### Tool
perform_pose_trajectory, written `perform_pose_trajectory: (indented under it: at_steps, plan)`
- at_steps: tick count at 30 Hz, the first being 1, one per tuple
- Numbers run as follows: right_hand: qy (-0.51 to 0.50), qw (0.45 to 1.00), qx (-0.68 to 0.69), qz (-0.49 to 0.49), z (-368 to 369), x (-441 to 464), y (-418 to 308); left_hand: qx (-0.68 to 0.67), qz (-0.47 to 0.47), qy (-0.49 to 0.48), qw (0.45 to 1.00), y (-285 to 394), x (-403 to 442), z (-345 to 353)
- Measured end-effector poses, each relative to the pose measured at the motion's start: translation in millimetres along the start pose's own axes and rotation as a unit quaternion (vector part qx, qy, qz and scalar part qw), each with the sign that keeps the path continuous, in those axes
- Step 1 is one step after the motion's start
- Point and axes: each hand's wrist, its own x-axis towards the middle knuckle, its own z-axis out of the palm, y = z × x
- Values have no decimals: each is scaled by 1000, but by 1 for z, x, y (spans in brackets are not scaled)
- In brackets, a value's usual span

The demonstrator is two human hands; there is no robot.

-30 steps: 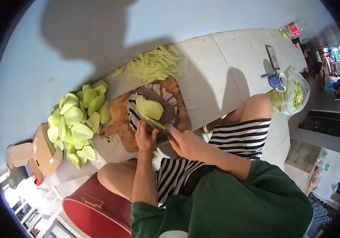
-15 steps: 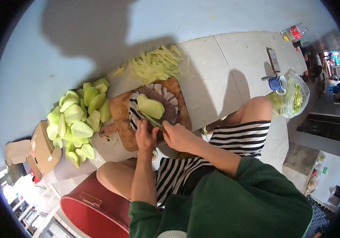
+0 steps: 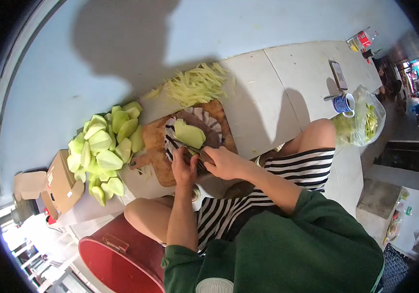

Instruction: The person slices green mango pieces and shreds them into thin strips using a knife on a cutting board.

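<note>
My left hand (image 3: pixel 185 168) is closed on a thin slice of peeled pale green fruit, which looks like green mango, its fingers hiding most of the slice. My right hand (image 3: pixel 225 163) is closed beside it, around what looks like a knife (image 3: pixel 206 157), mostly hidden by the fingers. Just beyond both hands, a larger pale green piece (image 3: pixel 190 134) lies on a striped cloth (image 3: pixel 212 119). The cloth rests on a wooden cutting board (image 3: pixel 157 141) with a short handle.
Peeled green pieces (image 3: pixel 99 141) are heaped left of the board, with cut strips (image 3: pixel 195 85) behind it. A cardboard box (image 3: pixel 65 183) and red bin (image 3: pixel 121 251) stand at left. Rightward are a phone (image 3: pixel 338 75), a mug (image 3: pixel 341 103) and a plastic bag (image 3: pixel 370 117).
The view has shifted slightly, so the board and heap appear a little further right. Both hands stay close together at the near side of the cloth.
</note>
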Motion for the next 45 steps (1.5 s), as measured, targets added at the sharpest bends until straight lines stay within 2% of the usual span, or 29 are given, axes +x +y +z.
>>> perform_pose_trajectory:
  at_steps: [2, 5, 7, 9, 12, 14, 17, 20, 22, 24, 26, 28, 30, 32, 34, 35, 37, 38, 40, 41, 43, 45]
  plan:
    - [15, 1000, 15, -14, 3, 2, 7, 6, -3, 16, 1000, 4, 0, 5]
    - [21, 998, 57, -23, -10, 4, 2, -71, -36, 74, 994, 9, 0, 16]
    - [11, 996, 86, -21, -21, 6, -9, -107, -101, 129, 981, 18, 1, 15]
    - [-9, 991, 127, 44, -30, 9, -17, -117, -98, 152, 976, 25, 5, 15]
    - [49, 993, 111, 8, -29, 18, -13, -127, -107, 180, 970, 33, 13, 13]
    - [49, 992, 117, 25, -34, 19, -15, -124, -118, 185, 968, 36, 15, 13]
    - [44, 988, 135, 57, -42, 17, -21, -86, -124, 201, 968, 37, 19, 13]
    - [59, 985, 144, 75, -45, 11, -15, -45, -87, 211, 973, 41, 30, 10]
    - [77, 984, 142, 76, -49, 2, -11, 40, -52, 201, 977, 49, 40, 1]
    - [73, 972, 193, 110, -57, -9, -8, 54, -68, 197, 977, 61, 47, -7]
    - [79, 977, 173, 95, -60, -21, 5, 67, -82, 192, 976, 62, 52, -8]
    - [85, 981, 153, 82, -68, -33, 6, 137, -12, 219, 966, 56, 56, -8]
    - [66, 959, 242, 132, -75, -45, 3, 130, -10, 180, 975, 55, 65, -5]
    - [64, 958, 245, 134, -75, -52, 9, 125, -8, 141, 982, 57, 72, -2]
    - [61, 958, 248, 132, -74, -57, 17, 83, -60, 39, 994, 56, 77, 0]
    - [78, 963, 231, 112, -71, -60, 24, 87, -58, 40, 994, 52, 76, -3]
    - [98, 967, 217, 93, -67, -65, 30, 157, 19, 58, 986, 47, 75, -11]
    - [95, 965, 225, 98, -67, -67, 33, 158, 19, 57, 986, 45, 73, -9]
    - [89, 963, 234, 102, -69, -68, 30, 212, 141, -22, 967, 50, 74, -9]
    - [74, 958, 243, 130, -71, -68, 27, 214, 140, -21, 966, 50, 75, -7]
    - [60, 953, 251, 158, -66, -67, 28, 259, 151, -84, 950, 46, 78, 0]
    - [105, 976, 182, 60, -55, -69, 38, 251, 154, -86, 952, 33, 78, 3]
